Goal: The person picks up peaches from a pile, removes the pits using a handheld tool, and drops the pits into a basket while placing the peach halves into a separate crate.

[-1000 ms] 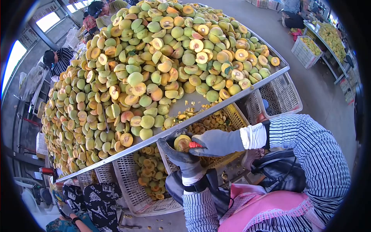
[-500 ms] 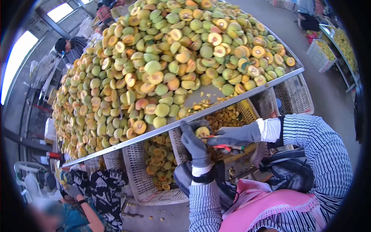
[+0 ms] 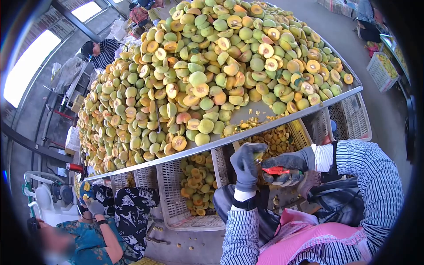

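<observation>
Grey-gloved, my left hand curls around a piece of peach, which is mostly hidden by its fingers. Close beside it on the right, my right hand, also in a grey glove, grips a red-handled tool whose tip points at the peach. Both hands are just below the metal rim of a sloping table heaped with whole and cut peaches. A yellow crate of peach scraps stands beneath the rim, behind my hands.
A pale plastic crate holding peach halves stands left of my knees. Other crates stand under the rim at the right. A co-worker sits at the lower left, and another person is at the far left. Scraps lie on the floor.
The whole view has shifted, with the scene now further right and lower. My left hand has turned, covering the peach's cut face; my right hand has rolled, showing more of the red handle.
</observation>
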`<state>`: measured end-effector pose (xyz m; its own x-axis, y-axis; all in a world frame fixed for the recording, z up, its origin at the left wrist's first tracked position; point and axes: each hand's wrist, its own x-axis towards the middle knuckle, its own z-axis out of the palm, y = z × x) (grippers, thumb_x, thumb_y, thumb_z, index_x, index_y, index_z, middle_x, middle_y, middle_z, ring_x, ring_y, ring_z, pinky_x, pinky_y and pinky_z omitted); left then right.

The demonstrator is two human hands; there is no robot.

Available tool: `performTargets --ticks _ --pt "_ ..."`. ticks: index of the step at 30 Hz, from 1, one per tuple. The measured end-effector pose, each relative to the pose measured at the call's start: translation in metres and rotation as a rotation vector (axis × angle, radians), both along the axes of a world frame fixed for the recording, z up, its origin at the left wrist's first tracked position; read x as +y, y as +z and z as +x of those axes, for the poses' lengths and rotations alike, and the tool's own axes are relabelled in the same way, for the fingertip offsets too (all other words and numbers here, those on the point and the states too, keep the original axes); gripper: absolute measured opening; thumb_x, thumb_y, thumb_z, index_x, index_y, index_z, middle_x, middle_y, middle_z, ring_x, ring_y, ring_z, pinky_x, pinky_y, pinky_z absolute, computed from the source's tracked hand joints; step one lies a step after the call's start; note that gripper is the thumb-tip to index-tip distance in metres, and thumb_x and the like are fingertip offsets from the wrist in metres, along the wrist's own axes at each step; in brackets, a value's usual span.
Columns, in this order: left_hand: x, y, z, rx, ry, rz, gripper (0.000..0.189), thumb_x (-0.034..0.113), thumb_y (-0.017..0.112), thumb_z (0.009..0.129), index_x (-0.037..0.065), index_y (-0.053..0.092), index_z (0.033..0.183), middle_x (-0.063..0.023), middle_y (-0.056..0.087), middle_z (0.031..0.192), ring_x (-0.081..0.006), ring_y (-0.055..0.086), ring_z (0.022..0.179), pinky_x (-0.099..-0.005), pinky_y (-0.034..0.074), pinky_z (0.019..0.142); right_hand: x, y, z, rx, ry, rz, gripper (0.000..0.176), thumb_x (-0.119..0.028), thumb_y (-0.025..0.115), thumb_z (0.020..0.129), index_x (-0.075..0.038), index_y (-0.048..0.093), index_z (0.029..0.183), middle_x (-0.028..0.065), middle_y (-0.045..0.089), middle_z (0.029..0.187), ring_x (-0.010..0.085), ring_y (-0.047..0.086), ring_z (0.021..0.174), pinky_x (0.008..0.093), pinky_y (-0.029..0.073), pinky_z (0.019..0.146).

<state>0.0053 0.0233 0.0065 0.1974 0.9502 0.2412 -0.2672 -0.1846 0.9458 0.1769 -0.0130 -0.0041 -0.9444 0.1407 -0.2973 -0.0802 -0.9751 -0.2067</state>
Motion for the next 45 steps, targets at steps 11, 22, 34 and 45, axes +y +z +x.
performTargets --ticks 11,22,34,45 --pt "0.007 -0.068 0.012 -0.319 -0.023 -0.26 0.087 0.035 0.077 0.084 0.004 0.026 0.148 -0.012 0.058 0.104 -0.026 0.064 0.089 -0.0397 0.058 0.081 0.018 0.036 0.01 -0.804 0.13 1.165 0.06 -0.063 0.051 0.093 -0.004 0.062 0.093 0.0033 0.057 0.064 0.0147 0.055 0.055 0.0299 0.045 0.051" --pt "0.023 -0.033 -0.007 -0.541 0.114 -0.699 0.044 0.052 0.051 0.096 0.009 0.059 0.099 -0.0089 0.065 0.088 -0.0285 0.067 0.079 -0.0426 0.059 0.064 -0.001 0.025 0.037 -1.316 0.342 1.782 0.045 -0.052 0.059 0.088 -0.012 0.056 0.108 0.0169 0.067 0.079 0.0389 0.066 0.076 0.0483 0.051 0.067" --pt "0.012 -0.071 0.012 -0.528 0.098 -0.336 0.04 0.036 0.046 0.102 0.005 0.053 0.128 -0.0095 0.064 0.105 -0.0205 0.064 0.091 -0.0323 0.055 0.078 0.022 0.025 -0.001 -1.661 0.047 2.005 0.042 -0.037 0.063 0.088 -0.008 0.053 0.115 0.0142 0.065 0.076 0.0319 0.066 0.062 0.0457 0.05 0.052" --pt "0.004 -0.061 0.001 0.004 0.023 -0.228 0.046 0.032 0.052 0.098 0.005 0.048 0.136 -0.0113 0.059 0.124 -0.0256 0.062 0.105 -0.0404 0.056 0.087 0.029 0.036 0.005 -1.696 0.258 1.867 0.04 -0.036 0.061 0.088 -0.006 0.053 0.114 0.0184 0.065 0.075 0.0345 0.067 0.067 0.0474 0.05 0.054"
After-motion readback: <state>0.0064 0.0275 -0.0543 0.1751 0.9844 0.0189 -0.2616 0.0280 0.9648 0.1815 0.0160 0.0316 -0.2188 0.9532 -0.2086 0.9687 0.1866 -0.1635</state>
